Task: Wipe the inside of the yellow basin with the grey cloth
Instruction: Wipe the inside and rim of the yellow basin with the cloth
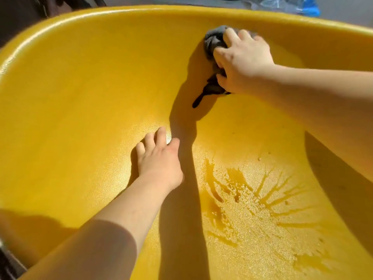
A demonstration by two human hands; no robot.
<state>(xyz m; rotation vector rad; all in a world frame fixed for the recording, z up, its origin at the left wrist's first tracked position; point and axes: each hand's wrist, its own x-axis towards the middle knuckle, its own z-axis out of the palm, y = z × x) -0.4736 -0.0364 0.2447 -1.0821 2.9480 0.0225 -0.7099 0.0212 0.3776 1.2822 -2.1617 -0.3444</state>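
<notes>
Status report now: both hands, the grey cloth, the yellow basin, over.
Right hand shut on grey cloth, pressed to far inner wall of yellow basin. Left hand open, flat on basin floor. Wet streaks near side. Nothing blocking.

No readable text, label, brand, number or sign anywhere in view. Large yellow textured plastic basin [84, 81]: inner wall, floor and rim bare of markings. Bunched grey cloth [214, 42]: no tag or print visible. Blue-and-clear crumpled plastic wrap [298, 5] at top edge: too blurred to tell any lettering.
</notes>
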